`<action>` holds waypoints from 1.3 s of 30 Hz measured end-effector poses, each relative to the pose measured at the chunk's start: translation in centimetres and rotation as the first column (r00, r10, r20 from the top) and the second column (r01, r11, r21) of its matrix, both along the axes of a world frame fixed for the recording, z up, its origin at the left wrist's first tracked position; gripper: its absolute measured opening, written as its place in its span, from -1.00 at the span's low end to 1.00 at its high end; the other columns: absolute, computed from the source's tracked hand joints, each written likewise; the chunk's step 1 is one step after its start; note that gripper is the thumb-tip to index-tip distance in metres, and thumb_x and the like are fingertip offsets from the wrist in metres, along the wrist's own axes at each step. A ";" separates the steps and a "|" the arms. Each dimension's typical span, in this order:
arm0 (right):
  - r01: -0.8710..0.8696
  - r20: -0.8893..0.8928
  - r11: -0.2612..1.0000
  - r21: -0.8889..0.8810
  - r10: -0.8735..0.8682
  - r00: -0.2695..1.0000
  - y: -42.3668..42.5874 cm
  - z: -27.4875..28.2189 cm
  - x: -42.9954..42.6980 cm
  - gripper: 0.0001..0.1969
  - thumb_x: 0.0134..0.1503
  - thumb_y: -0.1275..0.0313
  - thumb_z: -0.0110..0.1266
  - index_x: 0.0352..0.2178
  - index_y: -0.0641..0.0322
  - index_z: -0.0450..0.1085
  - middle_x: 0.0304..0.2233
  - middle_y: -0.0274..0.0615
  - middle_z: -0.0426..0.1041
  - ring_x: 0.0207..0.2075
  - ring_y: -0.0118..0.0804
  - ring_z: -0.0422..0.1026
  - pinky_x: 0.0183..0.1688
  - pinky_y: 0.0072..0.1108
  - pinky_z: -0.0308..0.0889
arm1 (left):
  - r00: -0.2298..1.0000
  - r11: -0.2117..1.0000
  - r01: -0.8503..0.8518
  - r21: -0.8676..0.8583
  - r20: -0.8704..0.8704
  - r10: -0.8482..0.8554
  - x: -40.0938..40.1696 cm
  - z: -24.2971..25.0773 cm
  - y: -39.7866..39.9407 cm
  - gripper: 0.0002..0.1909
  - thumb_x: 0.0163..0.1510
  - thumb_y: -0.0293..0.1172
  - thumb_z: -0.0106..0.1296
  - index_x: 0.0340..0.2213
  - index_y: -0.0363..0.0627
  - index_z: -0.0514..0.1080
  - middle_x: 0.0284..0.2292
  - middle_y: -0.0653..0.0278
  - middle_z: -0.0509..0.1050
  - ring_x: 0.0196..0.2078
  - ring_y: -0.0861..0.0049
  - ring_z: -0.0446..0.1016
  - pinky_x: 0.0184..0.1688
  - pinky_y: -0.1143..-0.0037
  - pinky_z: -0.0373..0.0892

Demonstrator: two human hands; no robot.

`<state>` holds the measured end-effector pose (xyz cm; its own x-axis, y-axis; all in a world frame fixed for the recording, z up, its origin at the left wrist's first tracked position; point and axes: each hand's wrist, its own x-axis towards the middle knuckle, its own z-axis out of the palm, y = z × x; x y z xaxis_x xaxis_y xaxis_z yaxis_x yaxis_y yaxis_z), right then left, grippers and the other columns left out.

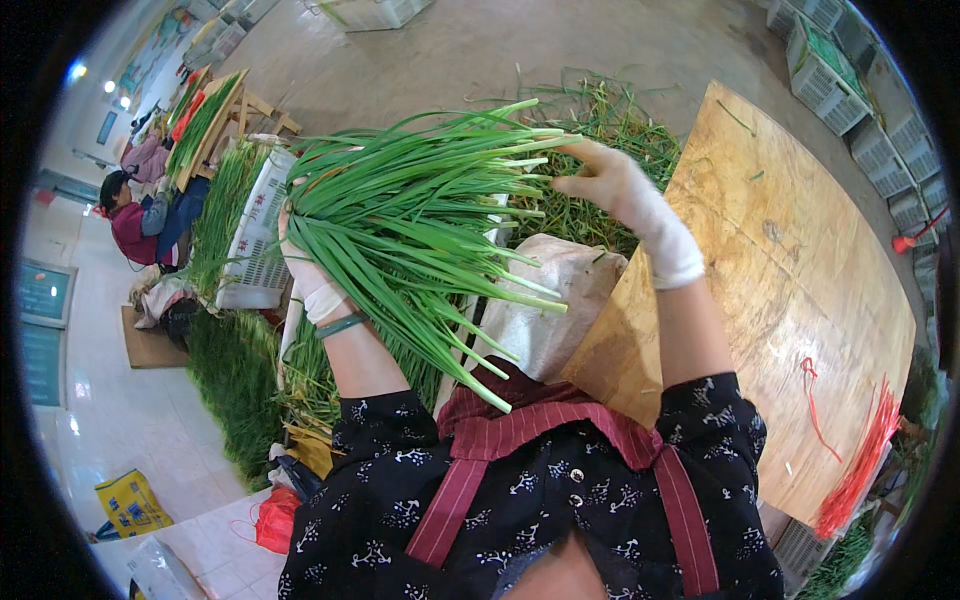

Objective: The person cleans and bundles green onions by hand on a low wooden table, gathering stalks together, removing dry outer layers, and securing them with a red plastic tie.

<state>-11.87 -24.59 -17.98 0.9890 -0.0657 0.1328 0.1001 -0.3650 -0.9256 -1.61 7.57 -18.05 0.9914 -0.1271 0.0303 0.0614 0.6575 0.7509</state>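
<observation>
A fanned bunch of long green leafy stalks, like garlic chives (420, 195), spreads out before me with its pale stem ends to the right. My left hand (294, 225), gloved in white, holds the bunch at its leafy end and is partly hidden by the leaves. My right hand (607, 176), in a white glove with bare fingertips, is at the upper stem ends; one finger meets a stem, while the thumb stands apart. Beneath the bunch lie more green stalks (405, 345). A whitish sack (525, 322) covers the area just in front of my apron.
A plywood board (780, 247) at right bears red ties (862, 465). Loose leaves (622, 135) are heaped beyond the sack. A white crate (259, 225) of greens stands at left, with a seated person (139, 229) behind it. Crates (825, 82) line the far right.
</observation>
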 end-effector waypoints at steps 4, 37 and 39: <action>-0.018 -0.064 0.981 0.191 0.030 0.997 0.7 -1.1 2.1 -0.75 -0.12 0.45 0.05 -0.33 0.28 0.36 -0.42 -0.26 0.42 -0.35 -0.46 0.33 -0.23 -0.64 0.22 | 0.991 0.977 0.132 -0.165 0.041 -0.127 -0.4 0.1 0.1 -0.67 0.03 -0.27 -0.34 -0.18 -0.11 0.25 -0.14 0.22 0.25 -0.12 0.41 0.21 -0.04 0.45 0.10; 0.295 -0.141 0.955 -0.016 -0.295 0.945 -3.2 -2.4 0.6 -0.52 -0.05 0.23 -0.03 -0.09 0.16 0.17 -0.11 -0.11 0.24 -0.08 -0.29 0.23 -0.03 -0.56 0.09 | 0.976 0.963 0.181 -0.199 0.155 -0.151 0.0 0.4 1.3 -0.63 0.04 -0.25 -0.32 -0.12 -0.10 0.18 -0.12 0.23 0.22 -0.08 0.40 0.17 -0.01 0.42 0.04; 0.028 -0.097 0.967 0.252 -0.004 0.995 0.2 -2.5 0.9 -0.59 -0.05 0.30 -0.01 -0.14 0.18 0.23 -0.22 -0.20 0.34 -0.16 -0.40 0.26 -0.06 -0.62 0.11 | 0.949 0.916 0.289 -0.276 0.212 -0.236 0.0 0.0 2.5 -0.64 0.04 -0.25 -0.32 -0.12 -0.10 0.18 -0.13 0.25 0.22 -0.07 0.39 0.16 0.01 0.43 0.01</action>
